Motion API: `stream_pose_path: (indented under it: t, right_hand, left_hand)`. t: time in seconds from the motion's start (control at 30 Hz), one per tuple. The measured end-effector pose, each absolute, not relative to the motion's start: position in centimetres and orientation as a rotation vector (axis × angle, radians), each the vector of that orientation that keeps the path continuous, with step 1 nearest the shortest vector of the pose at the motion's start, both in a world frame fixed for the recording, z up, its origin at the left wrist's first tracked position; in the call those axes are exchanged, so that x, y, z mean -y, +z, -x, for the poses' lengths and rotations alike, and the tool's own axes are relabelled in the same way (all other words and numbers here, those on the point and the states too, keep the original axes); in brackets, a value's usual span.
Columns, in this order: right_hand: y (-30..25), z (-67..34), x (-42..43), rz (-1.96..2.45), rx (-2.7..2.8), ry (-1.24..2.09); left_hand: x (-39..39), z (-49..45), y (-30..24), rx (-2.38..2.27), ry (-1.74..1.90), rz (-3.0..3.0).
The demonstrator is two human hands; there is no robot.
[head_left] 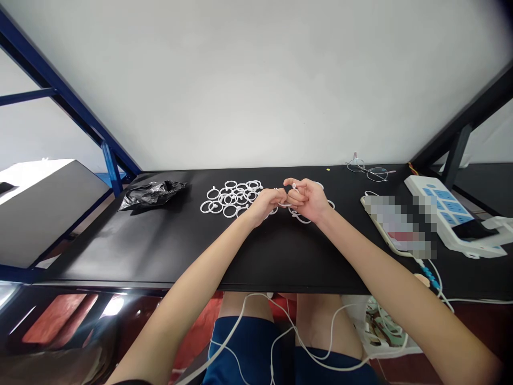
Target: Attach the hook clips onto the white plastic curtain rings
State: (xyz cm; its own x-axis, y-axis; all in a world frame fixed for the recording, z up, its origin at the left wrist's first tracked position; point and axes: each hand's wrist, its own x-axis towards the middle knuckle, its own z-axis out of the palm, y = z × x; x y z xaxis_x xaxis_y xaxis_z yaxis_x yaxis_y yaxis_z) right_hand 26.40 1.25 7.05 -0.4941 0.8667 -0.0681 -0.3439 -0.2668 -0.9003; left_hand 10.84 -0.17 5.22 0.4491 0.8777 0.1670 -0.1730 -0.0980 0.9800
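Observation:
My left hand and my right hand meet above the middle of the black table. Both are closed, fingertips close together, around a white plastic curtain ring that is mostly hidden by the fingers. A small white eyelet shows at the curled fingers of my right hand. Beside and behind my left hand lies a loose heap of several white rings with small eyelets. More white rings lie under and around my right hand, partly covered by it.
A crumpled black plastic bag lies on the table's left. To the right are eyeglasses, a phone with a cable, and a white power strip. White cables hang across my lap below the table edge.

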Motion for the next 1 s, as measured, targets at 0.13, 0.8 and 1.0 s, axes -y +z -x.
stream_pose_path:
  t: [0.13, 0.8, 1.0]
  right_hand:
    - [6.9, -26.5, -1.4, 0.728, 1.135, 1.892]
    - [7.5, -26.1, -1.1, 0.764, 1.164, 1.873]
    - [6.4, -26.1, -1.6, 0.771, 1.137, 1.876]
  left_hand:
    - [0.0, -10.6, 5.1, -0.667, 0.993, -1.394]
    - [-0.4, -10.3, 5.1, -0.632, 0.992, -1.329]
    - [-0.3, -10.3, 5.0, -0.737, 0.992, -1.302]
